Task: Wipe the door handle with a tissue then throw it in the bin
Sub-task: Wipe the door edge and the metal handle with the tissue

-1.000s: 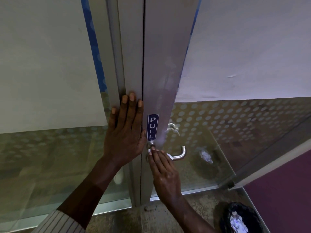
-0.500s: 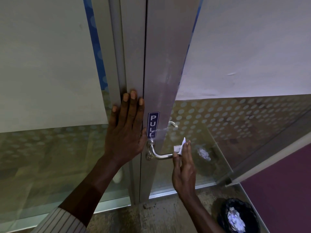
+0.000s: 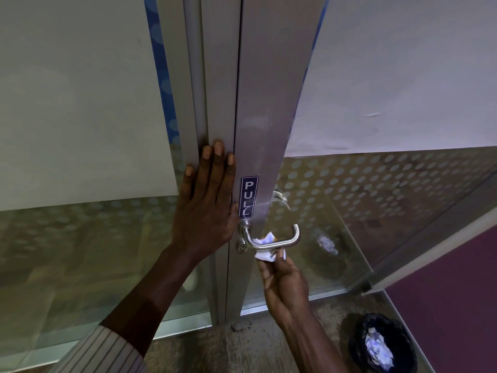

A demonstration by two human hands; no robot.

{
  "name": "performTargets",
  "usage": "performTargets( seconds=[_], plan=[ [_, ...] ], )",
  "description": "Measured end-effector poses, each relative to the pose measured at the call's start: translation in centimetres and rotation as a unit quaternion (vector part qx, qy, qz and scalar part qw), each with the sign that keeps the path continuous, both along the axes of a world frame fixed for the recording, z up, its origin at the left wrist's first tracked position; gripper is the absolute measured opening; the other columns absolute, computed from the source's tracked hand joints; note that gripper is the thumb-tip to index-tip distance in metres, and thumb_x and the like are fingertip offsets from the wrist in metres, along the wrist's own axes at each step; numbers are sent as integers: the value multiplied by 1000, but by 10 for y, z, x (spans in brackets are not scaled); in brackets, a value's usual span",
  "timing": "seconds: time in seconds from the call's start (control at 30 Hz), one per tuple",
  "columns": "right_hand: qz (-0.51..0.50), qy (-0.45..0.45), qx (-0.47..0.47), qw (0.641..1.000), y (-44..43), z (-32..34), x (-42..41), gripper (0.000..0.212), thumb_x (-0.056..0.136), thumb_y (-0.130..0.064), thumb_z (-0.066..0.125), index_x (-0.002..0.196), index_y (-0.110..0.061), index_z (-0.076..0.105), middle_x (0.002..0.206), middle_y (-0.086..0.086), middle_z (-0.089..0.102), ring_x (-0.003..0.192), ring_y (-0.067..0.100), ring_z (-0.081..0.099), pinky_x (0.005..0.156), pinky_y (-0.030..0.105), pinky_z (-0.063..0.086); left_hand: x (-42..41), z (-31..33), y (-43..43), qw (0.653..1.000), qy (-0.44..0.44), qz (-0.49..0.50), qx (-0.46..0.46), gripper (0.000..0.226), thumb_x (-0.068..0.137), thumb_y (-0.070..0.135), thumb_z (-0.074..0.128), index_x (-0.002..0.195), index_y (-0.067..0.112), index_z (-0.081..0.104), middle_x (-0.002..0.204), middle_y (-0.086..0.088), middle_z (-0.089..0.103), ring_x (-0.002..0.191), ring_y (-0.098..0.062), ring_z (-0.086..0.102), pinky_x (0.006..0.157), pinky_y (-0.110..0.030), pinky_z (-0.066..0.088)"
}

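A silver lever door handle (image 3: 279,244) juts from the metal door frame under a blue PULL sticker (image 3: 248,196). My right hand (image 3: 285,281) reaches up from below and pinches a crumpled white tissue (image 3: 265,254) against the underside and back of the handle's bar. My left hand (image 3: 208,203) lies flat with fingers spread on the frame, just left of the sticker. A black-lined bin (image 3: 383,343) stands on the floor at the lower right with crumpled white paper inside.
Glass panels with frosted dots (image 3: 376,189) flank the door, which stands slightly ajar. A second handle (image 3: 279,196) shows behind the glass. A purple floor area (image 3: 451,297) lies to the right, and the concrete threshold (image 3: 242,345) is below.
My right hand slid the tissue from the handle's base out to its far end, then back under the middle of the bar. The left hand stayed flat on the frame.
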State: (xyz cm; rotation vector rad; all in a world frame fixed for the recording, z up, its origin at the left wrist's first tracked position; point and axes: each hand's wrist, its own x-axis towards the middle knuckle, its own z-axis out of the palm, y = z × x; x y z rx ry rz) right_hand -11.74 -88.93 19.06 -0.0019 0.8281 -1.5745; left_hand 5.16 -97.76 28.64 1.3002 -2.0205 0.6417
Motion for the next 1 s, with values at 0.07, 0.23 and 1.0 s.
performTargets(
  seconds=[0.07,0.23,1.0],
  plan=[
    [9,-27,-5,1000,3,-2,3,33,111,-12,47,131,5,68,127,23,78,108,27,81,101,39,61,0,0,0,1000,1,-1,0,112,98,37,68,168,12,-16,174,-7,-33,165,-25,-25,134,-44,-16],
    [-44,-19,-18,999,-8,7,-37,33,104,-10,52,114,7,78,123,31,77,102,36,83,96,47,62,0,1,-1,1000,-1,1,4,113,97,36,69,168,11,-16,174,-7,-33,165,-25,-25,134,-44,-16],
    [45,900,-144,409,18,-31,-5,56,109,-39,44,153,-7,52,156,10,54,152,29,43,129,52,31,-1,2,1,1000,-3,10,-6,113,97,36,69,168,11,-14,174,-7,-33,165,-24,-26,134,-44,-16]
  ],
)
